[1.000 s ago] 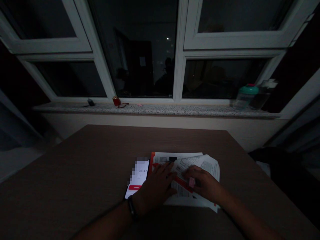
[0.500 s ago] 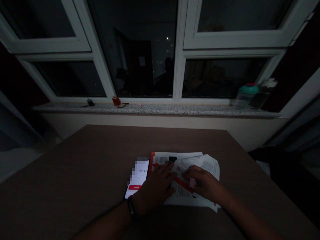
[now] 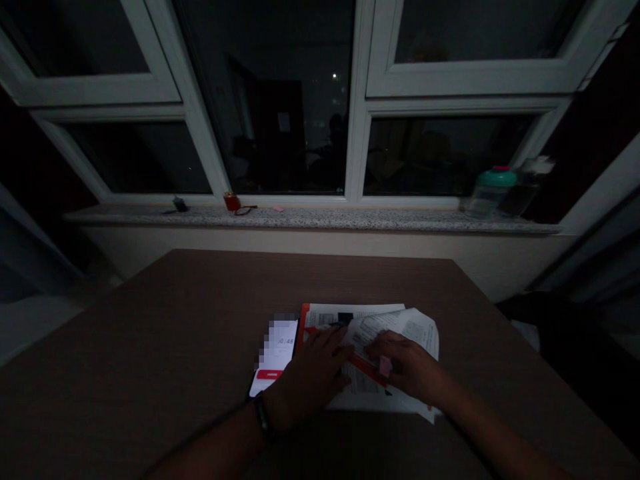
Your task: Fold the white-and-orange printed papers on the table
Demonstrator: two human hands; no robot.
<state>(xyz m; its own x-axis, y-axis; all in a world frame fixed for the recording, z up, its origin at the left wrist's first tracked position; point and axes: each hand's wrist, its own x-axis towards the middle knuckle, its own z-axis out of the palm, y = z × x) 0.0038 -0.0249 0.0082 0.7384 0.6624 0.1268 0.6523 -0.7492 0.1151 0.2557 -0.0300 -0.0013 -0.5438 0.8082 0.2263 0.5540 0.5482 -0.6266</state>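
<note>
Flat on the printed papers [image 3: 353,317], the left hand [image 3: 315,367], open, with fingers spread and holding nothing. Just left of the papers, a lit smartphone [image 3: 274,357], touching their edge, and a black band [image 3: 263,417] on the left wrist near it. On the right part of the papers, the right hand [image 3: 407,363], fingers bent and pressing down, at a small pink piece [image 3: 385,365]; in this dim light, no sure telling whether gripped or only touched. Between both hands, a thin red strip [image 3: 367,363] lying across the papers. Far beyond the papers, a teal-lidded bottle [image 3: 490,193] on the stone windowsill [image 3: 350,219].
</note>
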